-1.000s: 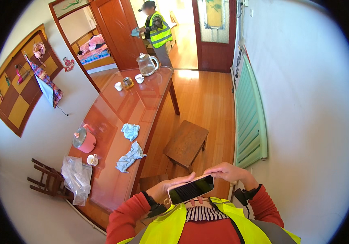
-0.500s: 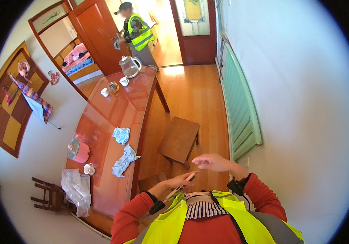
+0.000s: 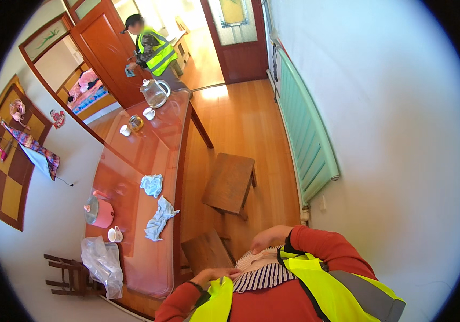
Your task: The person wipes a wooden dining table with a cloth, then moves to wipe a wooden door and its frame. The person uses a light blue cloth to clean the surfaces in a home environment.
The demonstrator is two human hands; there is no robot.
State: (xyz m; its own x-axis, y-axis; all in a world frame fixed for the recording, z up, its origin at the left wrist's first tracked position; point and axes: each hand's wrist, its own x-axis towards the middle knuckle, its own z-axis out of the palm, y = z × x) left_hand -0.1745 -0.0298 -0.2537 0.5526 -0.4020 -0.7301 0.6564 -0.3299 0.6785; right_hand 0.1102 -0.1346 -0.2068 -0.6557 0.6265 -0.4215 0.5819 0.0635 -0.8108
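Observation:
At my waist hangs a black-and-white striped apron (image 3: 265, 279), worn over a red top under a yellow vest. My right hand (image 3: 271, 239) bends down to its upper edge, with the fingers closed on the cloth. My left hand (image 3: 218, 275) lies against the apron's left side; its fingertips are partly hidden at the fabric, and no phone-like object shows there. On the table to my left are two crumpled light-blue cloths, one nearer (image 3: 161, 219) and one farther (image 3: 152, 185), apart from both hands.
The glass-topped table (image 3: 133, 185) holds a pink electric pot (image 3: 100, 211), white cups, a small glass jar, a glass kettle (image 3: 155, 94) and a plastic bag (image 3: 101, 263). Wooden stools (image 3: 230, 182) stand beside it. A green radiator (image 3: 308, 129) lines the right wall. Another person (image 3: 156, 51) stands by the door.
Both hands have drawn in to the apron. The slim white phone-like object that my left hand held is out of sight. The other person bends slightly, and my view has shifted a little.

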